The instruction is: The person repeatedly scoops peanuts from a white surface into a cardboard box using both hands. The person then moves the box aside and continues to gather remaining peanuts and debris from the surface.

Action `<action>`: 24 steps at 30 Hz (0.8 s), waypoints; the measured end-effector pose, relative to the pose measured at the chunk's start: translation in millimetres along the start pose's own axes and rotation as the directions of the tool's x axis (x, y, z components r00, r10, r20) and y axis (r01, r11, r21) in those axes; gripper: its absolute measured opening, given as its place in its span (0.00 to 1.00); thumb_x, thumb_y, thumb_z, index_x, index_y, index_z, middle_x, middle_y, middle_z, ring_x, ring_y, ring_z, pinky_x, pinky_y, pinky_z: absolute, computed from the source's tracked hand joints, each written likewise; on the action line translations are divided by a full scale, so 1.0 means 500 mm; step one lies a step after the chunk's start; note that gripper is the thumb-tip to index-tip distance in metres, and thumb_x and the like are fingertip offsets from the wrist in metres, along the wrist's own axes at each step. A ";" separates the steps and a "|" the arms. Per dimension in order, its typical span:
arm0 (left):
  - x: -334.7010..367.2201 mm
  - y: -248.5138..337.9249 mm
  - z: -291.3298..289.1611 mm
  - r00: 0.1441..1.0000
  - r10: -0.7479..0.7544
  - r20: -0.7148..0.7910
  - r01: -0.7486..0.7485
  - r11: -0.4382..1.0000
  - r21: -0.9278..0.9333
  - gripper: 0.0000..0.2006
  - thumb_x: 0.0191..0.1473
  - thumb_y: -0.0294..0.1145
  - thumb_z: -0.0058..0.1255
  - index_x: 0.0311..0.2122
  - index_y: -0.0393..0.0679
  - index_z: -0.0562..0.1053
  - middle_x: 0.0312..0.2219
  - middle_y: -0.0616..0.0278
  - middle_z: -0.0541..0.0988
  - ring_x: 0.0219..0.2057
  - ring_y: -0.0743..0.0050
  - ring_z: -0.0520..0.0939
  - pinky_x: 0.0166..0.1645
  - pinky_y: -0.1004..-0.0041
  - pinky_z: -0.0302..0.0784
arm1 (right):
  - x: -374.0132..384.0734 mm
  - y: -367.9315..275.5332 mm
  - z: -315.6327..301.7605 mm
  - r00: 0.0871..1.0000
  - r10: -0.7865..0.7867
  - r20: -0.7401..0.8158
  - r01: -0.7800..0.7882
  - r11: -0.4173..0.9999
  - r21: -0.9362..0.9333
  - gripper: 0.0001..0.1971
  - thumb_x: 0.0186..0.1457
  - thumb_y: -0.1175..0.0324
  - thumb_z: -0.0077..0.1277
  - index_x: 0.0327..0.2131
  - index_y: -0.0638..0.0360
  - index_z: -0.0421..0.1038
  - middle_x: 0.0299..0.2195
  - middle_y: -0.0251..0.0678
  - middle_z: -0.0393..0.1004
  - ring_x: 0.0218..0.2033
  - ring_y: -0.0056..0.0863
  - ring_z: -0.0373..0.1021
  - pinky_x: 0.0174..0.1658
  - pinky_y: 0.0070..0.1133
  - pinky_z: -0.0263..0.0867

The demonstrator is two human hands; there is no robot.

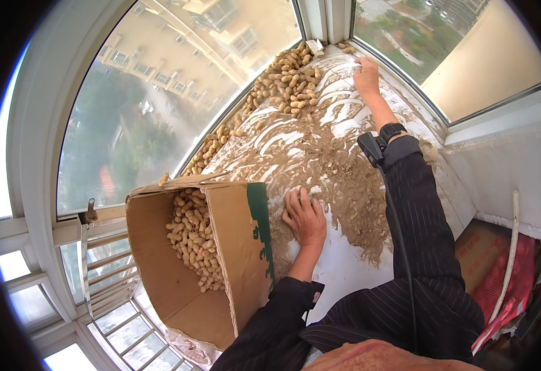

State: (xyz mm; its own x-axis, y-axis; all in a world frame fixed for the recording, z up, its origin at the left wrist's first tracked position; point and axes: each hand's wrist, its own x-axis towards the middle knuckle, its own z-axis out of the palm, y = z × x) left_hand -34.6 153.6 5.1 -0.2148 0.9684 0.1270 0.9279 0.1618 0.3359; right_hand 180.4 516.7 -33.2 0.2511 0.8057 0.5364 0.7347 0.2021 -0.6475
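Observation:
My left hand (306,217) rests on the soil-covered white sill (335,263), just right of a cardboard box (236,247). Its fingers are slightly spread and bent, with their tips on the dirt. Inside the box lie many unshelled peanuts (196,241). My right hand (367,77) reaches to the far end of the sill, beside the right window frame. The fingers there are curled together, and anything between them is hidden. Left of that hand, a heap of unshelled peanuts (292,80) lies along the left window.
Loose brown soil (354,191) covers the sill's middle, with wiped white streaks beyond it. A small white object (315,47) sits in the far corner. A metal railing (106,260) stands left of the box. At lower right are a red mesh bag (502,278) and a pale stick (513,247).

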 end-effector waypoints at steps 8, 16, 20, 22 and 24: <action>-0.002 -0.004 0.001 1.000 0.012 -0.001 -0.012 1.000 0.002 0.22 0.60 0.38 0.45 0.58 0.44 0.64 0.58 0.55 0.62 0.64 0.56 0.57 0.58 0.53 0.54 | 0.066 -0.023 0.082 0.982 0.032 0.187 0.016 0.969 -0.246 0.27 0.56 0.57 0.52 0.57 0.56 0.63 0.59 0.46 0.61 0.62 0.45 0.54 0.62 0.43 0.51; 0.000 -0.003 -0.001 1.000 0.018 0.013 -0.018 1.000 -0.010 0.23 0.59 0.37 0.46 0.58 0.43 0.64 0.57 0.55 0.63 0.64 0.54 0.58 0.59 0.52 0.53 | 0.082 -0.035 0.098 0.981 0.028 0.194 0.016 0.976 -0.219 0.18 0.55 0.62 0.52 0.49 0.54 0.68 0.50 0.40 0.70 0.55 0.44 0.61 0.57 0.41 0.55; -0.001 -0.003 -0.002 1.000 0.021 0.001 -0.021 1.000 -0.020 0.23 0.60 0.37 0.45 0.58 0.43 0.64 0.57 0.54 0.63 0.64 0.53 0.57 0.59 0.52 0.53 | 0.083 -0.023 0.099 0.987 0.004 0.161 0.008 0.997 -0.074 0.11 0.54 0.67 0.52 0.41 0.54 0.68 0.40 0.39 0.73 0.50 0.43 0.64 0.53 0.41 0.56; -0.001 -0.003 -0.003 1.000 0.018 0.012 -0.018 1.000 -0.023 0.22 0.60 0.37 0.45 0.58 0.43 0.64 0.57 0.54 0.63 0.64 0.53 0.57 0.59 0.51 0.53 | 0.081 -0.021 0.103 0.992 -0.047 0.118 0.050 0.998 -0.023 0.10 0.54 0.67 0.52 0.41 0.54 0.69 0.40 0.39 0.73 0.49 0.43 0.65 0.53 0.41 0.57; -0.001 -0.003 -0.004 1.000 0.013 0.019 -0.013 1.000 -0.022 0.22 0.60 0.37 0.45 0.58 0.43 0.63 0.57 0.54 0.62 0.64 0.53 0.57 0.58 0.51 0.53 | 0.078 -0.023 0.110 0.996 -0.041 0.085 0.045 0.998 -0.043 0.11 0.54 0.66 0.52 0.41 0.54 0.70 0.42 0.38 0.74 0.49 0.42 0.65 0.52 0.41 0.58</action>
State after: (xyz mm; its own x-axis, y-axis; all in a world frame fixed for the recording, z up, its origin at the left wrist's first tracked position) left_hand -36.4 152.4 6.2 -0.1969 0.9738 0.1138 0.9236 0.1453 0.3548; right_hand 147.2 576.2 -34.7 0.1663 0.8413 0.5143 0.7713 0.2139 -0.5994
